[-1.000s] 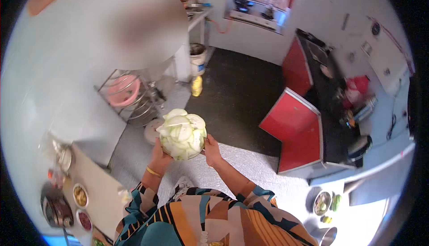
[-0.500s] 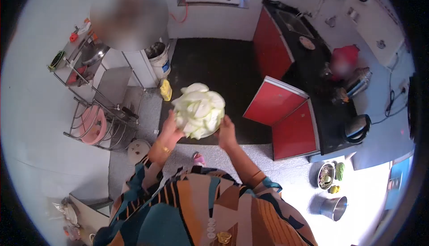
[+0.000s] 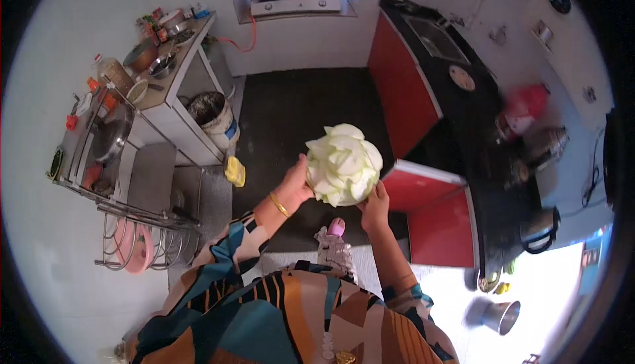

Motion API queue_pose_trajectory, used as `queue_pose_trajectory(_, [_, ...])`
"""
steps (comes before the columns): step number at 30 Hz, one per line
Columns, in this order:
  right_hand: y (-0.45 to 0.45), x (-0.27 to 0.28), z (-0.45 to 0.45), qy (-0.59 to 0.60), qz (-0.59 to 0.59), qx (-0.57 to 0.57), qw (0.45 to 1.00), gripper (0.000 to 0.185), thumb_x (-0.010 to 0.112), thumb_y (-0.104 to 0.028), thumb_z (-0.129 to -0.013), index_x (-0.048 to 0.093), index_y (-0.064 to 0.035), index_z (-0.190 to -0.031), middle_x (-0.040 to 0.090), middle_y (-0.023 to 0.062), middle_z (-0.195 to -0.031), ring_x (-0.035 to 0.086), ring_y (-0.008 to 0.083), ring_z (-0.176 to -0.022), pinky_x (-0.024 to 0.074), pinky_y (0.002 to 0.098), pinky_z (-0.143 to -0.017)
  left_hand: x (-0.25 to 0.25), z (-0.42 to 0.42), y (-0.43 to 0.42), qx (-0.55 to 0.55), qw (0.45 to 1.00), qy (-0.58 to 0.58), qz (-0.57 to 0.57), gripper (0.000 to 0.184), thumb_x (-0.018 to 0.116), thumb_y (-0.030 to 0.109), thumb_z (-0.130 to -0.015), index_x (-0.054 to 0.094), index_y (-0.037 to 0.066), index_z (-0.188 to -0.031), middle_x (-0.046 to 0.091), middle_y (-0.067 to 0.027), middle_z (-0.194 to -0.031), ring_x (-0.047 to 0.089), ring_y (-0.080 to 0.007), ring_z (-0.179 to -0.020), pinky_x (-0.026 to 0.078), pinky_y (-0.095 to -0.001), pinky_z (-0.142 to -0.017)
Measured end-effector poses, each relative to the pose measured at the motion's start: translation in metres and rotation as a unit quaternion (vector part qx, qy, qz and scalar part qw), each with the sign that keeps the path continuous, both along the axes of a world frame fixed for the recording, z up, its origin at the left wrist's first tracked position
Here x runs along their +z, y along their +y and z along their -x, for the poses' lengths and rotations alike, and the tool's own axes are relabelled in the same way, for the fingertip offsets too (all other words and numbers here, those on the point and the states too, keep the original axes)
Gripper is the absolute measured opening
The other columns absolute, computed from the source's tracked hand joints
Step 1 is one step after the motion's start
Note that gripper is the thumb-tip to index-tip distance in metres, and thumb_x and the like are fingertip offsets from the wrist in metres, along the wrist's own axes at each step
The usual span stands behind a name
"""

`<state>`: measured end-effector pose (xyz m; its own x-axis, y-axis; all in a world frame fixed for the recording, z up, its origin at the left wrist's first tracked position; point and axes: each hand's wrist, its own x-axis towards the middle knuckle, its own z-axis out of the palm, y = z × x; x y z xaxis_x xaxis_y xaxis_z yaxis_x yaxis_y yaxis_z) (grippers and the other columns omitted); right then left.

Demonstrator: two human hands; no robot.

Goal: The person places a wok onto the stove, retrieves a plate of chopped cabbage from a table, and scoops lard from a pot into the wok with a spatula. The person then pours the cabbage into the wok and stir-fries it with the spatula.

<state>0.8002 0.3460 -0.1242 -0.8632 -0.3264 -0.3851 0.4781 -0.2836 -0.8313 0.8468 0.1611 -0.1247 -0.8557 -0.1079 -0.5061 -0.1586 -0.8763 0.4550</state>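
Where behind slices [image 3: 344, 165], hands [image 3: 296, 184] [image 3: 375, 210] hidden.

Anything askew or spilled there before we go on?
One oddity: the red cabinet door, on the right, seems to stand open, jutting out over the dark floor. The heaped pale slices between the left hand and right hand show no visible spill.

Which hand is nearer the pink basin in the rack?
Left. The left hand is right of the pink basin, at the left side of the vegetable slices; the right hand is farther right, at their other side.
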Motion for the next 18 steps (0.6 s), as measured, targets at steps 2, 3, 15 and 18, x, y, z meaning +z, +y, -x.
queue_pose_trajectory(2, [-0.001, -0.007, 0.034, 0.003, -0.010, -0.005, 1.000, 0.028, 0.037, -0.016, -0.089, 0.041, -0.0091, -0.115, 0.052, 0.0047, -0.105, 0.054, 0.0153, -0.092, 0.0480, 0.0298, -0.070, 0.000, 0.036, -0.001, 0.003, 1.000, 0.006, 0.011, 0.051, 0.020, 0.045, -0.089, 0.033, 0.010, -0.123, 0.040, -0.0103, -0.123, 0.041, -0.0284, -0.112, 0.035, -0.0532, -0.088])
queue_pose_trajectory(3, [0.000, -0.016, 0.061, 0.003, -0.004, 0.003, 1.000, 0.028, 0.037, -0.016, -0.089, 0.041, -0.0089, -0.115, 0.052, 0.0049, -0.105, 0.054, 0.0154, -0.092, 0.0482, 0.0299, -0.070, -0.006, 0.059, 0.000, 0.012, 1.000, -0.002, 0.008, 0.050, 0.020, 0.045, -0.089, 0.033, 0.010, -0.123, 0.040, -0.0107, -0.123, 0.041, -0.0283, -0.112, 0.035, -0.0525, -0.088])
queue_pose_trajectory(15, [-0.074, -0.022, 0.237, -0.010, -0.030, 0.034, 0.999, 0.027, 0.036, -0.015, -0.089, 0.040, -0.0080, -0.115, 0.050, 0.0047, -0.106, 0.050, 0.0163, -0.096, 0.0466, 0.0323, -0.074, -0.011, 0.219, -0.067, 0.056, 0.998, 0.006, 0.006, 0.049, 0.019, 0.042, -0.090, 0.036, 0.006, -0.119, 0.042, -0.0131, -0.120, 0.044, -0.0278, -0.109, 0.038, -0.0475, -0.089])
queue_pose_trajectory(18, [-0.113, -0.019, 0.265, 0.010, -0.025, 0.054, 0.998, 0.025, 0.034, -0.015, -0.089, 0.041, -0.0072, -0.112, 0.051, 0.0043, -0.104, 0.052, 0.0157, -0.093, 0.0472, 0.0314, -0.072, -0.006, 0.249, -0.107, 0.063, 0.998, -0.011, -0.006, 0.049, 0.019, 0.041, -0.090, 0.037, 0.005, -0.118, 0.044, -0.0133, -0.118, 0.045, -0.0289, -0.108, 0.038, -0.0489, -0.088])
